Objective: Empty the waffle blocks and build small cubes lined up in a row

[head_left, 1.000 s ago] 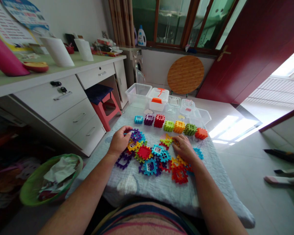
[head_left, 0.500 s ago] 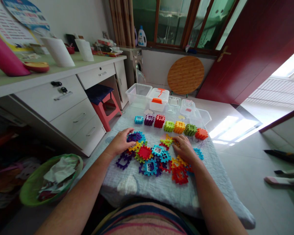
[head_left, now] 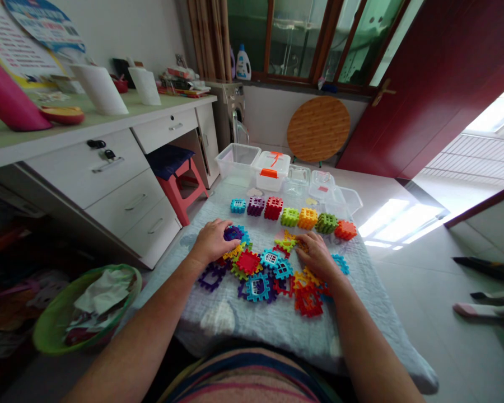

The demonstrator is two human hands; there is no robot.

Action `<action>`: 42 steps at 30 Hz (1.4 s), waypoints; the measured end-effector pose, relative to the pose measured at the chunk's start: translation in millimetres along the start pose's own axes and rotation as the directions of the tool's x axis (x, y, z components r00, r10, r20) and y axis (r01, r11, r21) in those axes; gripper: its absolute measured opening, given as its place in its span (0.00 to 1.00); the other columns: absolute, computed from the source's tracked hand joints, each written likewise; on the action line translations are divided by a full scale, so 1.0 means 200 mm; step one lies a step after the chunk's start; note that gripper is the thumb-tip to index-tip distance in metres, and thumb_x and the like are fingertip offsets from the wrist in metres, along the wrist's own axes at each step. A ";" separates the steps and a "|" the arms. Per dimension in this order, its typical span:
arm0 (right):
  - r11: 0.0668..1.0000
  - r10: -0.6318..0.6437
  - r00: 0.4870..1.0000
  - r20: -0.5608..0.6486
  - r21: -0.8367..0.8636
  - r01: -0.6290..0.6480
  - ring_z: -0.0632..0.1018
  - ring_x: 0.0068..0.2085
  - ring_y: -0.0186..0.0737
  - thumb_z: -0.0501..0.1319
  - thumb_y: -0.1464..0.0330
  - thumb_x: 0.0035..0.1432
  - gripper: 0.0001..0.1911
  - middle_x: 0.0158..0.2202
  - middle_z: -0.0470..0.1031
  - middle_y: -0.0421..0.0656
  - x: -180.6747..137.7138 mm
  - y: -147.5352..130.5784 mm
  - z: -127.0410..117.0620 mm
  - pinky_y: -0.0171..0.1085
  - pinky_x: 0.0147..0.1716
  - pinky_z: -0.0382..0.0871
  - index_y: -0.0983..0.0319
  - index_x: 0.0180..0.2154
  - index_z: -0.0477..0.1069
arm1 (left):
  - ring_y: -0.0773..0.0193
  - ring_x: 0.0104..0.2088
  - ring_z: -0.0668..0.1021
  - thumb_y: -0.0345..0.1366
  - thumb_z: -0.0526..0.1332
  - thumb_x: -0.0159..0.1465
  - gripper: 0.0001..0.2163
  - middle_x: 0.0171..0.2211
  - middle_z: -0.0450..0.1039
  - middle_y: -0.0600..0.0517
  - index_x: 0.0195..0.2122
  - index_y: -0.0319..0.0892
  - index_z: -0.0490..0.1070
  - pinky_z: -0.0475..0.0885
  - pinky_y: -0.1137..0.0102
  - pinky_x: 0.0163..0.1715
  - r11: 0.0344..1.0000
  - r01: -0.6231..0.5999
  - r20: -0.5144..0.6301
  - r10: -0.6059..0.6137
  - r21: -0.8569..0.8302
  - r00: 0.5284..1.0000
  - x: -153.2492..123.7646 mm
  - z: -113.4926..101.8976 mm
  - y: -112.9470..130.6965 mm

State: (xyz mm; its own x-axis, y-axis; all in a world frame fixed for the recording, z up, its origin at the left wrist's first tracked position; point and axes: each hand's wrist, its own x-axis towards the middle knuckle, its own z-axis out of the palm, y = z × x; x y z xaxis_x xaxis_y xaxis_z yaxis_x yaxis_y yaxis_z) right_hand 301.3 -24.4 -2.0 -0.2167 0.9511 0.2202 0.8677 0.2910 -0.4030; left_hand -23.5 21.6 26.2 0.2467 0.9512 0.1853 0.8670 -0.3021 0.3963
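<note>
On the cloth-covered table lies a loose pile of coloured toothed plastic building tiles. My left hand (head_left: 213, 242) is at the pile's left edge, thumb and fingers apart around a purple tile (head_left: 233, 233); whether it touches the tile I cannot tell. My right hand (head_left: 315, 253) rests with fingers stretched out over yellow tiles at the pile's right side, partly hiding them. Between the hands are a red tile (head_left: 248, 262) and light-blue window tiles (head_left: 270, 257). Nearer me lie a blue tile (head_left: 257, 286), a purple frame tile (head_left: 212, 277) and red tiles (head_left: 308, 302).
Behind the pile stands a row of colour-sorted tile stacks, from a light-blue stack (head_left: 238, 206) to an orange stack (head_left: 345, 230). Clear plastic boxes (head_left: 237, 159) and a lidded box with orange clips (head_left: 273, 168) line the far edge. A green basket (head_left: 46, 336) stands left.
My left hand has moved slightly right, and its fingers now cover more of the pile's left edge. My right hand stays almost where it was.
</note>
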 end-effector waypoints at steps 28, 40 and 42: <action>1.000 0.012 1.000 0.015 -0.001 -0.012 0.69 0.45 0.45 0.59 0.69 0.58 0.14 0.42 0.71 0.47 0.00 0.00 0.00 0.42 0.49 0.62 0.61 0.47 0.72 | 0.49 0.40 0.77 0.47 0.64 0.51 0.16 0.37 0.76 0.43 0.36 0.43 0.75 0.70 0.62 0.40 0.981 0.042 0.075 -0.057 0.188 0.996 0.08 0.02 0.05; 1.000 0.009 1.000 0.005 0.005 -0.009 0.69 0.44 0.45 0.58 0.68 0.60 0.12 0.41 0.70 0.46 -0.01 0.00 0.00 0.43 0.49 0.62 0.60 0.46 0.71 | 0.54 0.42 0.76 0.46 0.64 0.50 0.19 0.39 0.73 0.45 0.39 0.40 0.74 0.70 0.64 0.46 0.990 -0.095 -0.067 0.102 0.106 0.993 0.22 -0.07 -0.15; 1.000 0.012 1.000 0.002 0.008 -0.012 0.69 0.44 0.45 0.58 0.68 0.59 0.12 0.40 0.70 0.46 -0.01 -0.01 0.00 0.43 0.48 0.62 0.60 0.45 0.71 | 0.54 0.42 0.76 0.45 0.63 0.49 0.20 0.39 0.73 0.44 0.40 0.38 0.74 0.70 0.63 0.47 0.987 -0.104 -0.059 0.112 0.118 0.992 0.30 -0.09 -0.23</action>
State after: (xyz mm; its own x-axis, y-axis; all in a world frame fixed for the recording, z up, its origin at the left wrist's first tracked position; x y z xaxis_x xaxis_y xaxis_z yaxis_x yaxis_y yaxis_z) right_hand 300.3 -26.0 -0.6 -0.2072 0.9548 0.2131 0.8666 0.2802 -0.4129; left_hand -56.3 92.1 34.7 0.3161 0.9059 0.2817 0.8816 -0.3902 0.2656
